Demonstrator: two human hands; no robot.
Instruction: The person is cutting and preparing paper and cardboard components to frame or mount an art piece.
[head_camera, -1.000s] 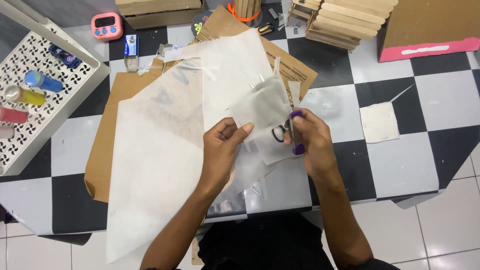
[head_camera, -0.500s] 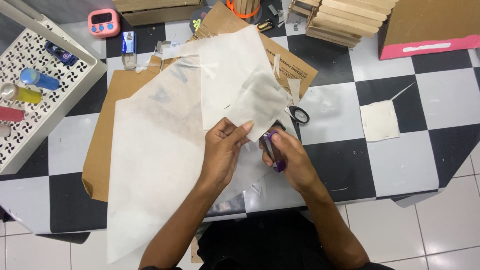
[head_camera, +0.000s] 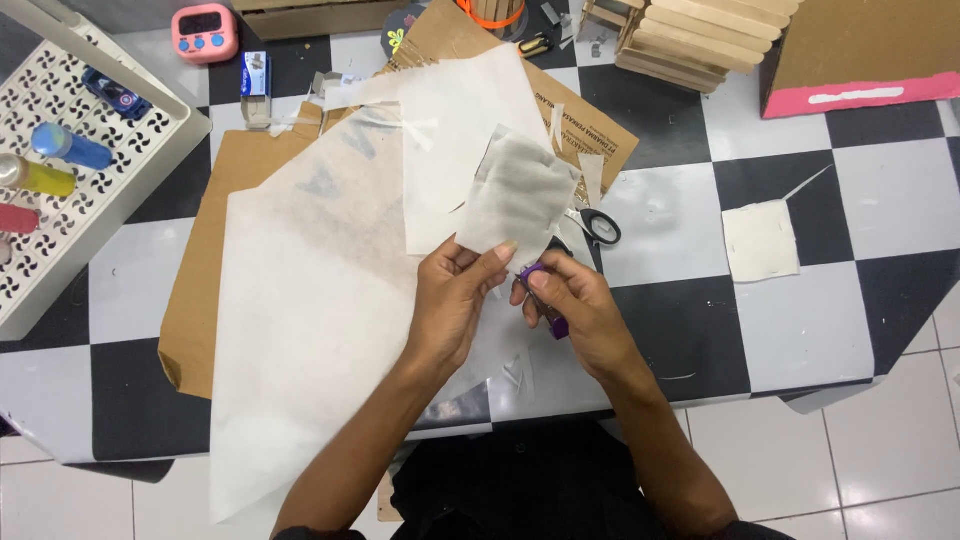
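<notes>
White tray (head_camera: 60, 200): at nine to ten o'clock from my hands, a perforated tray at the table's left edge with a few small bottles lying in it.
Brown cardboard (head_camera: 195, 290): flat on the checkered table (head_camera: 670, 330), under the paper, showing at its left side and again at twelve o'clock.
Large white sheet (head_camera: 300, 340): thin, slightly see-through paper spread over the cardboard, its lower corner hanging past the near table edge at seven o'clock.
My left hand (head_camera: 450, 305): fingers and thumb pinched on the bottom edge of the small cut piece, holding it upright.
Small cut piece (head_camera: 515, 195): a roughly rectangular scrap of the same thin paper, greyish where light passes through, edges a little uneven, standing up at twelve o'clock from my hands, above the big sheet and not lying on it.
My right hand (head_camera: 580, 305): closed around a small purple tube (head_camera: 545, 300), likely a glue stick, with its tip near the scrap's lower edge.
Scissors (head_camera: 595, 228): set down on the table at one o'clock, just beside the scrap, touched by neither hand.
Progress, as I judge it: cutting looks finished, since the piece is free and the scissors are laid aside; I see no glue on the paper, so sticking seems not yet done.
Square cream piece (head_camera: 760, 240): alone on the table at three o'clock, well apart.
</notes>
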